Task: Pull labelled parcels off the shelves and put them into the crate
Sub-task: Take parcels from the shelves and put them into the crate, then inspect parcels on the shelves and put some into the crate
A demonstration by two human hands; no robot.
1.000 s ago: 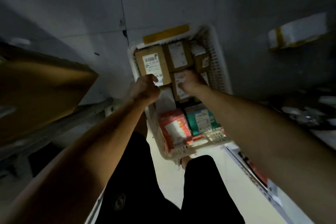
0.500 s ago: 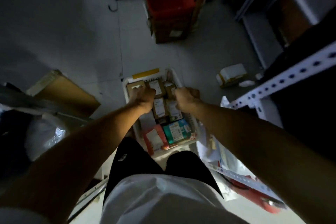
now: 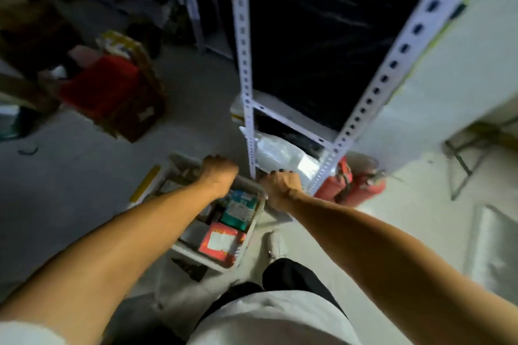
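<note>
Dim storeroom floor (image 3: pixel 70 176) is being shown in the head view, with white perforated shelving (image 3: pixel 246 70) rising at the far centre and right, and a red box (image 3: pixel 106 87) lying far left. Two red cylinders (image 3: pixel 353 185) are lying at the foot of the right shelf post, and a clear plastic-wrapped bundle (image 3: pixel 280 154) is sitting on the lowest shelf.

A white slatted crate (image 3: pixel 252 221) is being carried low in the centre, just in front of the person's legs. The left hand (image 3: pixel 220 176) is curled over the crate's far left rim, and the right hand (image 3: pixel 281 186) is curled over its far right rim, close to the shelf post; both hands are being kept narrow and wrapped on the plastic edge, though the fingertips are hidden. Labelled parcels are already lying inside: a teal parcel (image 3: pixel 238 209) in the middle and a red parcel (image 3: pixel 221 242) at the near end, touching or nearly so.

The loaded crate is being judged moderately heavy and stiff, with thin rims that could dig into fingers. Hold is best being taken at opposite rims, evenly, so it is kept level. The small cardboard parcels are being judged light and rigid, easily gripped by their edges, whereas the wrapped bundle is likely soft and slippery.
</note>
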